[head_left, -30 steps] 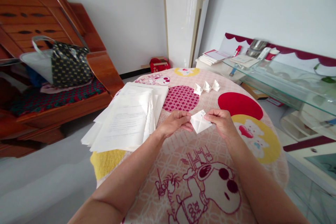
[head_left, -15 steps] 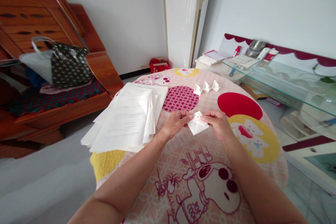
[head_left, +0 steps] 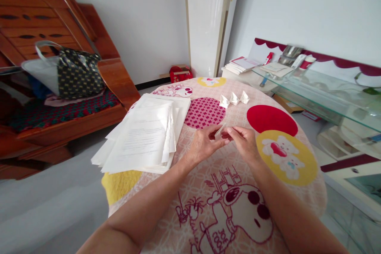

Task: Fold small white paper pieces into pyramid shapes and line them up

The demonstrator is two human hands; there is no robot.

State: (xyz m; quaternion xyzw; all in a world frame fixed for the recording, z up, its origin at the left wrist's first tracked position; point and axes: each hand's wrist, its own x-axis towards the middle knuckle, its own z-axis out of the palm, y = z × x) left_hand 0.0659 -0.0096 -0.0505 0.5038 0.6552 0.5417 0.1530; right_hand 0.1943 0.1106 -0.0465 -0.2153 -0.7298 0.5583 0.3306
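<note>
Between my two hands is a small piece of folded white paper (head_left: 220, 128), turned almost edge-on, so most of it is hidden behind the fingers. My left hand (head_left: 206, 143) closes on its left side, thumb stretched toward the other hand. On the right side, my right hand (head_left: 242, 141) pinches the paper with its fingertips. The fingertips of both hands nearly meet. Farther back on the table stand three small folded paper shapes (head_left: 233, 98) with pointed corners, side by side in a row.
A stack of printed paper sheets (head_left: 143, 135) lies on the left of the round table, which has a patterned tablecloth (head_left: 190, 190). Right of it is a glass shelf (head_left: 327, 95) with items on top. A wooden bench (head_left: 113, 83) with bags stands at left.
The folded paper, flat and facing me before, is now tipped edge-on and mostly covered by my fingers. My hands have closed in around it. The three paper shapes have stayed put.
</note>
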